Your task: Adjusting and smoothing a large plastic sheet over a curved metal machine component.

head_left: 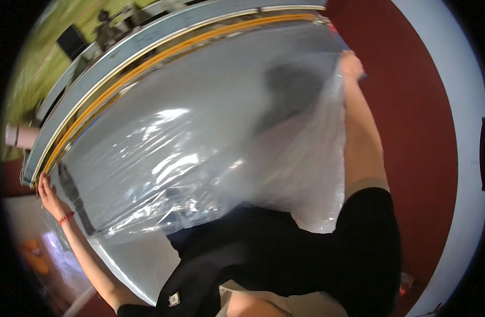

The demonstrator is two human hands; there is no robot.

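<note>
A wide sheet of clear plastic film (173,158) lies over a grey surface, wrinkled and shining toward my body. At the far right corner my right hand (352,65) is closed on the film's edge, pulling it into folds that hang along my forearm. Something blue and red shows beside that hand; I cannot make out what it is. My left hand (50,196) rests at the left end of a long orange strip (147,66), fingers stretched out and touching the edge there. A dark band (76,193) runs along the film's left side.
Behind the orange strip runs a long blue-grey beam (168,38). Beyond it are a black box (72,41), dark metal parts (107,31) and a pink bottle (23,136). Dark red floor (417,132) and a pale wall (464,105) lie to the right.
</note>
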